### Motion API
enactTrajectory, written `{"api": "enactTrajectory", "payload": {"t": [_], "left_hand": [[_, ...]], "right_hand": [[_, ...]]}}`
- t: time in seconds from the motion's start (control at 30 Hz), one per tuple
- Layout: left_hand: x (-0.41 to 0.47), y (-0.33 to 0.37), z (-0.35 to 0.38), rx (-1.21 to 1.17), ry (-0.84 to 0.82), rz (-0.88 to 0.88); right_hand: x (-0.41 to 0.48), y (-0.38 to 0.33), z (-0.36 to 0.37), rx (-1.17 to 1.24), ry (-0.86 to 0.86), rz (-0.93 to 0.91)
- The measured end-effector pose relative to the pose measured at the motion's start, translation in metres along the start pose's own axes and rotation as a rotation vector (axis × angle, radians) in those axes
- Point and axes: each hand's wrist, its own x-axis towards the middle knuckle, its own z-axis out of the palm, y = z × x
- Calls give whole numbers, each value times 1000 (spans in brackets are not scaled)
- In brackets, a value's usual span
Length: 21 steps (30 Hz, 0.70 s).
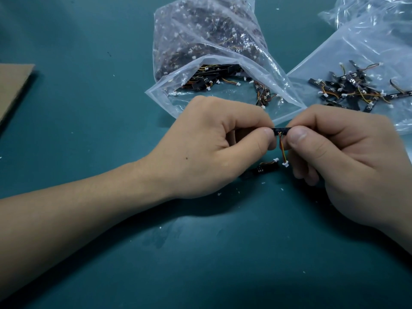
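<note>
Both hands meet over the middle of the teal worktop (93, 253), just in front of an open plastic bag (200, 63).

Left hand (214, 143): fingers (266, 136) curled, thumb and forefinger pinching the left end of a small black strip (281, 130). Forearm lies across the worktop from the lower left.

Right hand (341, 163): thumb and forefinger pinch the right end of the same strip; the other fingers are curled under the palm.

The strip is held level between the 2 hands, clear of the worktop. A short bundle of thin wires (281, 148), orange and yellow among them, hangs down from its middle and ends in a white plug (285, 164).

A 2nd strip (261, 170) lies flat on the worktop below the held one, partly under the left hand, its own wires and white plug beside it.

The open bag holds many more such strips with wires; its mouth faces the hands. To the right, a flat plastic bag (367, 47) carries a loose heap of strips (356, 90) on top of it. A piece of cardboard (13, 85) lies at the left edge. Small white crumbs (263, 182) are scattered on the worktop near the hands.
</note>
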Motion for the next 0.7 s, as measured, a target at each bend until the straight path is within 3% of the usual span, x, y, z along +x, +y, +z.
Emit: {"api": "enactTrajectory", "payload": {"t": [0.7], "left_hand": [[1, -2, -1, -23, -1, -5]], "right_hand": [[0, -1, 1, 40, 8, 6]]}}
